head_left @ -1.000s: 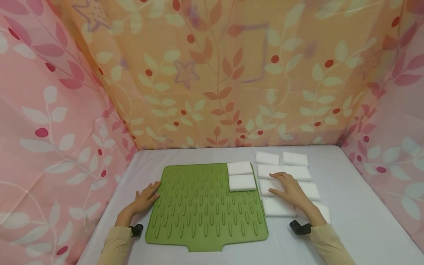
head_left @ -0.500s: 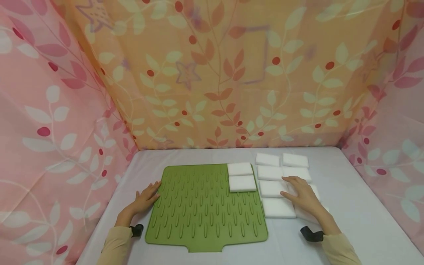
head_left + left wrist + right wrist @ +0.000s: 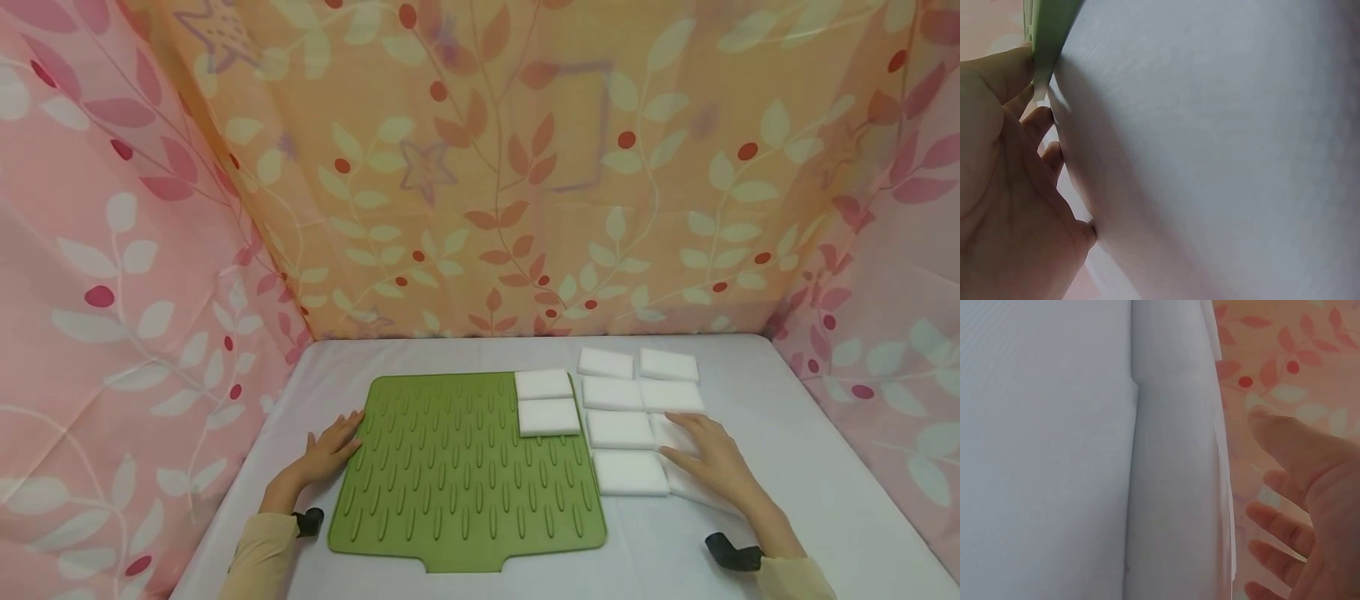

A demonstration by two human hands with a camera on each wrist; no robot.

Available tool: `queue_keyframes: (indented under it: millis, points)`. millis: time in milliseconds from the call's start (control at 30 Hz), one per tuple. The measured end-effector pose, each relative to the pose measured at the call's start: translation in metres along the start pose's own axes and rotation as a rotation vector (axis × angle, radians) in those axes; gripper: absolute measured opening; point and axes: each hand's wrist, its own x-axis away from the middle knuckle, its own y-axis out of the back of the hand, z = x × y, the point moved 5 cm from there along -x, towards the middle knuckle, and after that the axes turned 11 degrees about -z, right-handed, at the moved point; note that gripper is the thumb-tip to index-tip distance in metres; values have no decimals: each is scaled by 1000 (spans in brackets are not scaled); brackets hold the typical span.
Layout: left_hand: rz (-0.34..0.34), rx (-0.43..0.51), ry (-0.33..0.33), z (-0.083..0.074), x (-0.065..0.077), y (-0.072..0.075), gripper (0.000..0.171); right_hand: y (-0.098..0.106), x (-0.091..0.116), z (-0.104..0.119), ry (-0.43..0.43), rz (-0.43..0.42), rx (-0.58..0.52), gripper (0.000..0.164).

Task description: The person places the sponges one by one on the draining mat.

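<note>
A green drying mat (image 3: 442, 467) with raised oval ridges lies on the table. My left hand (image 3: 327, 452) rests at its left edge, and in the left wrist view the thumb touches the mat's rim (image 3: 1054, 37). Two white sponges (image 3: 549, 417) sit one behind the other in the mat's far right corner. Over the right column of loose sponges hovers my right hand (image 3: 712, 460), fingers loosely bent and spread, holding nothing. It partly hides the two nearest sponges of that column. In the right wrist view, its fingers show apart from the sponge faces (image 3: 1175, 462).
Several more white sponges (image 3: 630, 473) stand in two columns right of the mat, their left column close beside its edge. White cloth (image 3: 817, 467) covers the table. Floral curtains (image 3: 480, 208) enclose it at the back and both sides. Each wrist wears a black camera mount (image 3: 731, 552).
My right hand has drawn right and toward me, from over the left sponge column to the near end of the right one. The left hand and mat stay put.
</note>
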Motion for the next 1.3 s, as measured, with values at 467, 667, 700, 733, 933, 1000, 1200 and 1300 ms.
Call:
queue_keyframes:
  millis: [467, 667, 700, 733, 933, 1000, 1200, 1300]
  points:
    - [-4, 6, -3, -2, 2, 0, 56, 16, 21, -16, -50, -43, 14, 55]
    - [-4, 12, 5, -2, 1, -1, 55, 24, 30, -22, -100, -35, 23, 55]
    - [-4, 12, 7, -1, 1, -1, 55, 26, 32, -23, -103, -39, 21, 55]
    - [-5, 9, 7, -1, 1, -1, 55, 27, 33, -23, -105, -42, 20, 55]
    - [-2, 7, 4, 3, -2, -1, 55, 33, 41, -26, -107, -69, 21, 55]
    - [-1, 11, 4, 3, -3, -1, 55, 35, 43, -26, -110, -71, 22, 55]
    - [2, 14, 1, 2, -2, -2, 56, 38, 53, -27, -138, -44, 31, 57]
    - [-1, 12, -6, 1, -1, -2, 56, 40, 57, -27, -161, -21, 34, 59]
